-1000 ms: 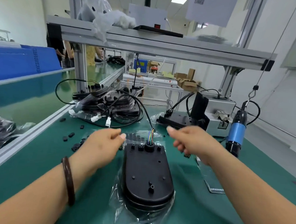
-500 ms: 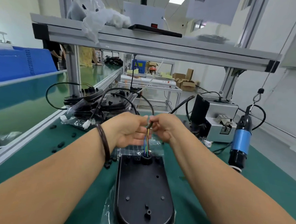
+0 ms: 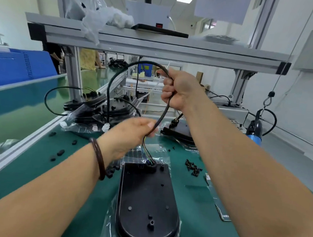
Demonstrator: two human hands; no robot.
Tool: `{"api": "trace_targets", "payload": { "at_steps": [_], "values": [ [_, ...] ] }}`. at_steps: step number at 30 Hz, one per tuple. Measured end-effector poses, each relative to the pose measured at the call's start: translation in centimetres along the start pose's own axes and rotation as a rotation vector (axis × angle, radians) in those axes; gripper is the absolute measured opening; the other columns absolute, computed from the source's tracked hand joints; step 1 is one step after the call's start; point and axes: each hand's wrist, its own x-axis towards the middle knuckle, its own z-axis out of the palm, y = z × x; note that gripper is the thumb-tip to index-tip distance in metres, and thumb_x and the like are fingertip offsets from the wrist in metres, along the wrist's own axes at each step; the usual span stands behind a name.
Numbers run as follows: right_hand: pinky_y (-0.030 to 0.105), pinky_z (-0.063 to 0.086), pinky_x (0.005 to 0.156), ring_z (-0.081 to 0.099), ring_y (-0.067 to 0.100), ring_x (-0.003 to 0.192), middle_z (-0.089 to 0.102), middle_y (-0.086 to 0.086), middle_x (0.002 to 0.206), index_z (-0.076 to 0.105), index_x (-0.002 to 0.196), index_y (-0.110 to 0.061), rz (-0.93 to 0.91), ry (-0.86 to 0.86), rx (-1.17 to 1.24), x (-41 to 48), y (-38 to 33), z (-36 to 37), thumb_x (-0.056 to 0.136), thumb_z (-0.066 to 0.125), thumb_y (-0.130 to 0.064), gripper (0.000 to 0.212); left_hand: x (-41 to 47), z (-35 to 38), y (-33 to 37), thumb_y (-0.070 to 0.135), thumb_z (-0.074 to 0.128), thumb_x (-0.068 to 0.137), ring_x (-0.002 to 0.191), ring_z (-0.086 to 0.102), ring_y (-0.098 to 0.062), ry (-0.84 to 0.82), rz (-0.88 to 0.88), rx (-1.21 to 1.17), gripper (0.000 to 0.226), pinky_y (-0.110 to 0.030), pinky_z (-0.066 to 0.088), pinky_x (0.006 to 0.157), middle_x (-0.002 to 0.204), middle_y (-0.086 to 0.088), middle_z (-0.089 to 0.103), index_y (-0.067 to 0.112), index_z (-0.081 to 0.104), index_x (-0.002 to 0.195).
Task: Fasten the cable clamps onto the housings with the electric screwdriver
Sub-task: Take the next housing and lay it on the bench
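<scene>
Housing (image 3: 146, 197) lies flat on worktop (image 3: 35, 167), directly below left grip (image 3: 132, 135).

Head view:
- Change: right grip (image 3: 179, 90) has risen away from left, fist wrapped round cable (image 3: 108, 99).
- Left grip pinches cable low, just above coloured wires (image 3: 144, 151) entering housing.
- Likely cable is being routed; clamping not yet begun.
- Electric screwdriver (image 3: 254, 129) hangs untouched, well right of right grip.

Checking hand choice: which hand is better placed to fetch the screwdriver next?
Right hand, probably. The screwdriver hangs on its side; the left hand pinches the cable just above the housing.
</scene>
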Motion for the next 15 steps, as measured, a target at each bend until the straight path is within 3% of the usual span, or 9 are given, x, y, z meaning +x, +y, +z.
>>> {"api": "trace_targets", "payload": {
  "at_steps": [2,5,7,8,10,12,15],
  "values": [
    [0.017,0.019,0.041,0.023,0.003,0.036,0.030,-0.006,0.054,0.058,0.087,-0.012,-0.073,-0.002,-0.064,-0.8,-0.1,1.3,0.105,0.036,-0.026,0.031,0.3,-1.8,2.5,0.029,0.046,0.098,0.122,0.049,-0.016,0.062,0.048,-0.086,0.035,-0.038,0.036,0.107,0.131,0.002,0.057,0.027,0.051,0.133],
    [0.020,0.022,0.045,0.027,0.005,0.041,0.035,-0.004,0.058,0.060,0.087,-0.013,-0.239,-0.001,-0.204,-2.4,0.0,2.9,0.102,0.043,-0.020,0.024,1.0,-4.5,7.3,0.039,0.041,0.096,0.119,0.054,-0.027,0.144,0.088,-0.478,0.054,-0.044,0.037,0.107,0.126,-0.013,0.057,0.006,0.038,0.139],
    [0.022,0.026,0.048,0.033,0.006,0.046,0.041,-0.006,0.057,0.062,0.081,-0.015,-0.405,0.016,-0.423,-3.4,0.3,3.5,0.100,0.048,-0.018,0.024,1.4,-6.6,10.3,0.039,0.037,0.098,0.099,0.064,-0.033,0.137,0.137,-0.884,0.058,-0.050,0.044,0.100,0.109,-0.026,0.059,-0.008,0.033,0.132],
    [0.022,0.028,0.050,0.035,0.006,0.049,0.044,-0.008,0.056,0.063,0.079,-0.016,-0.470,0.007,-0.511,-3.8,0.4,3.5,0.099,0.051,-0.018,0.024,1.3,-7.5,11.7,0.033,0.035,0.100,0.079,0.067,-0.032,0.135,0.166,-1.131,0.051,-0.048,0.052,0.089,0.097,-0.028,0.059,-0.013,0.036,0.123],
    [0.022,0.031,0.054,0.038,0.005,0.052,0.046,-0.008,0.058,0.065,0.078,-0.015,-0.512,-0.071,-0.600,-4.4,0.7,3.2,0.097,0.054,-0.017,0.023,1.6,-8.9,13.8,0.019,0.032,0.102,0.044,0.052,-0.015,0.210,0.154,-1.395,0.031,-0.029,0.056,0.059,0.074,-0.020,0.056,-0.009,0.044,0.105],
    [0.022,0.036,0.058,0.044,0.007,0.056,0.053,-0.004,0.062,0.070,0.078,-0.016,-0.459,-0.159,-0.652,-4.7,0.7,2.7,0.095,0.058,-0.019,0.021,1.9,-10.0,14.6,0.015,0.028,0.102,0.037,0.032,-0.006,0.272,0.033,-1.164,0.029,-0.014,0.039,0.039,0.052,-0.003,0.043,0.000,0.051,0.091],
    [0.029,0.043,0.077,0.054,0.010,0.077,0.062,-0.003,0.085,0.071,0.097,-0.018,-0.440,-0.071,-0.665,-4.0,-0.2,2.5,0.096,0.057,-0.027,0.016,2.4,-10.3,14.3,0.025,0.034,0.101,0.035,0.024,-0.002,0.155,-0.112,-0.563,0.032,-0.013,0.021,0.028,0.047,0.009,0.031,0.016,0.051,0.076]
  ]
}}
